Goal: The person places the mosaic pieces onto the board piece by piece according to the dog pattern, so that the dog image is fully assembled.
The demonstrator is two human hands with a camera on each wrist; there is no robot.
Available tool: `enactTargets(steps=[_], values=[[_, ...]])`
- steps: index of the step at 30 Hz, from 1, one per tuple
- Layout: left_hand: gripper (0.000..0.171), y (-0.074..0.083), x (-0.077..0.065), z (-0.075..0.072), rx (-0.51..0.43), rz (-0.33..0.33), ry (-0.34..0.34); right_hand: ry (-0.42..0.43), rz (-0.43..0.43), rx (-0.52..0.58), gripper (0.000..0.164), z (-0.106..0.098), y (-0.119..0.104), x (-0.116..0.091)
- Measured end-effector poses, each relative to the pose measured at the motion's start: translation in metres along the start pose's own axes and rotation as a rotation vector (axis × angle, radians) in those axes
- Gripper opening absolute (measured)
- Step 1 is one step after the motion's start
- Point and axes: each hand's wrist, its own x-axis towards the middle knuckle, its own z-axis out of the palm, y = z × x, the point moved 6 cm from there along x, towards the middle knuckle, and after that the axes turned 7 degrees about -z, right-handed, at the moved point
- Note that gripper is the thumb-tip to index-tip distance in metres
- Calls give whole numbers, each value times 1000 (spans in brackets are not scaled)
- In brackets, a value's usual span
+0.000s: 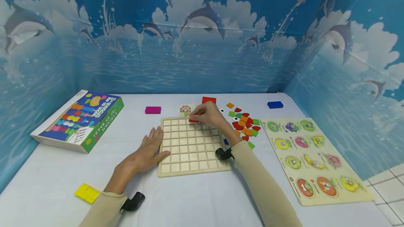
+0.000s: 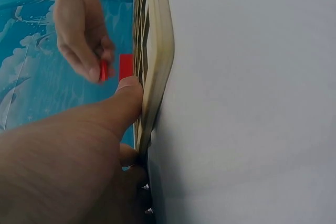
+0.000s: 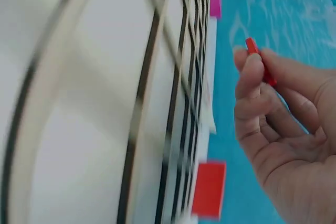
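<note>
A wooden grid board [image 1: 184,148] with square cells lies in the middle of the white table. My left hand [image 1: 147,152] rests at its left side, fingers straight and spread, the thumb [image 2: 129,94] over the rim. Above the board's far row, my right hand [image 1: 209,115] pinches a small flat red piece [image 3: 252,45] between thumb and fingertips. The piece's exact shape is mostly hidden by the fingers. Just past the far rim lies a small picture card [image 1: 185,110], partly behind the right hand. Loose red, orange and green pieces [image 1: 248,132] lie scattered right of the board.
A red block [image 1: 209,99], a magenta block [image 1: 153,110] and a blue block [image 1: 275,105] stand at the back. The toy box [image 1: 85,118] is at left, with a yellow block [image 1: 87,193] near the left sleeve. A fruit puzzle board [image 1: 315,164] lies at right.
</note>
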Motion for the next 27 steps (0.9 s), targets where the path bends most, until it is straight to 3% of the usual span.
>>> enactTargets(steps=[7,19,27], values=[[86,1,3,1,4,7,-7,-14,78,101,11,29,0,21],[86,3,2,1,3,0,-14,-137,54,-19,11,52,-4,46],[90,-11,7,6,3,10,9,-119,80,-67,13,57,-8,48]])
